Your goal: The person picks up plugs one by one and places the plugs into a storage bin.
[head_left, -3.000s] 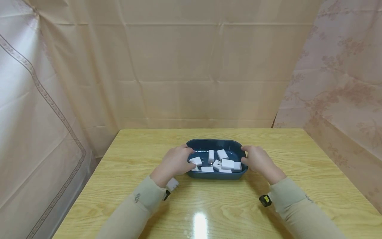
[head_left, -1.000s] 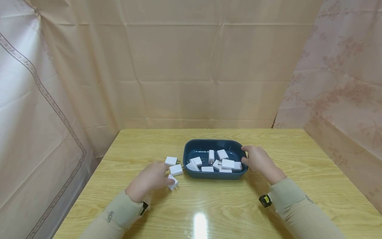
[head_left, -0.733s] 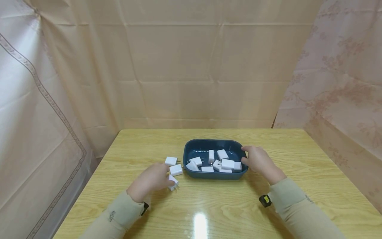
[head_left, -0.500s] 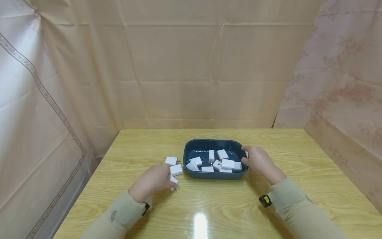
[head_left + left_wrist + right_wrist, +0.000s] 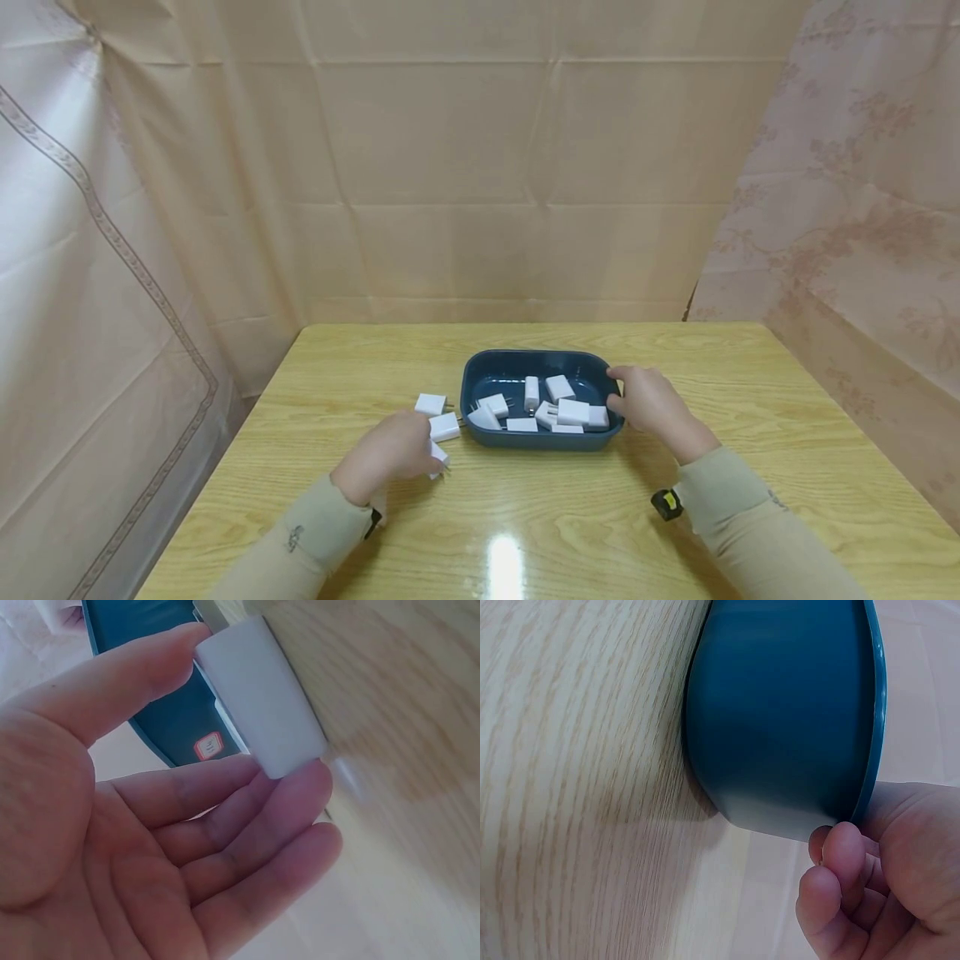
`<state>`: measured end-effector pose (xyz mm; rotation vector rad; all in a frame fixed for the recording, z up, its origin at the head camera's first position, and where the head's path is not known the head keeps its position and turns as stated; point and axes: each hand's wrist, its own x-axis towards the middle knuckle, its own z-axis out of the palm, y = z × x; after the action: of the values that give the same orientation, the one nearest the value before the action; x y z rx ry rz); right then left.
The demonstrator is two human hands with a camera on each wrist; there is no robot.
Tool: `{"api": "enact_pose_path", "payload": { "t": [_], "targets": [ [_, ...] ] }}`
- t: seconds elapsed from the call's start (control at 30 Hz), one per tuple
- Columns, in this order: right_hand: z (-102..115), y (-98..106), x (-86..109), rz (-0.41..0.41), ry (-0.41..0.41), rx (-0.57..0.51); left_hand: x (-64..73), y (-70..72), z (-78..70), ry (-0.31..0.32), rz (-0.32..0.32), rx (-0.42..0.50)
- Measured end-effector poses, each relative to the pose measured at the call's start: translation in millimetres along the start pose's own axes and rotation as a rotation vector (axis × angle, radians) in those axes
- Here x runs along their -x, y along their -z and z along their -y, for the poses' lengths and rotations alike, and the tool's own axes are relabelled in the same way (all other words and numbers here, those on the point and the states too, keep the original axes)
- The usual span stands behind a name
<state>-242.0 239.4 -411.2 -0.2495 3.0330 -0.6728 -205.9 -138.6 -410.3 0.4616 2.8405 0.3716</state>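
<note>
My left hand (image 5: pixel 390 450) pinches a white charger plug (image 5: pixel 262 697) between its thumb and fingertips; in the head view the hand covers part of it, and its prongs point right. Two more white chargers lie beside it on the table, the nearer one (image 5: pixel 444 427) close to the box and the farther one (image 5: pixel 431 405) behind. A dark blue oval-cornered box (image 5: pixel 537 442) holds several white chargers (image 5: pixel 573 412) lying at various angles. With thumb and fingers, my right hand (image 5: pixel 652 408) grips the box's right end by the rim (image 5: pixel 879 697).
The box stands upright on a light wood-grain table (image 5: pixel 577 517). A small red-edged label (image 5: pixel 209 745) is stuck on the box's outside. Beige cloth (image 5: pixel 480 167) hangs behind the table, and patterned cloth hangs at both sides.
My left hand left a charger in the box's left end, moved back left to the table and has closed on another charger. The right hand and box stay in place.
</note>
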Motion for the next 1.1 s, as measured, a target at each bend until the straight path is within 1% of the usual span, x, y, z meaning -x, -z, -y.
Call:
{"api": "enact_pose_path", "payload": {
  "t": [0.23,0.47,0.73,1.0,1.1],
  "targets": [
    [-0.8,0.4,0.2,0.003,-0.005,0.004,2.0,-0.6,-1.5,-0.008,-0.001,0.006],
    [-0.6,-0.3,0.8,0.009,-0.001,0.001,2.6,-1.0,3.4,0.002,-0.001,0.060],
    [0.9,0.8,0.6,0.011,-0.013,-0.004,3.0,-1.7,6.1,0.006,0.006,0.088],
    [-0.2,0.0,-1.0,0.020,-0.019,-0.003,3.7,0.3,5.3,-0.007,-0.011,0.074],
    [-0.9,-0.3,-1.1,0.021,-0.020,-0.008,4.8,1.4,5.7,-0.012,-0.018,0.083]
  ]
}}
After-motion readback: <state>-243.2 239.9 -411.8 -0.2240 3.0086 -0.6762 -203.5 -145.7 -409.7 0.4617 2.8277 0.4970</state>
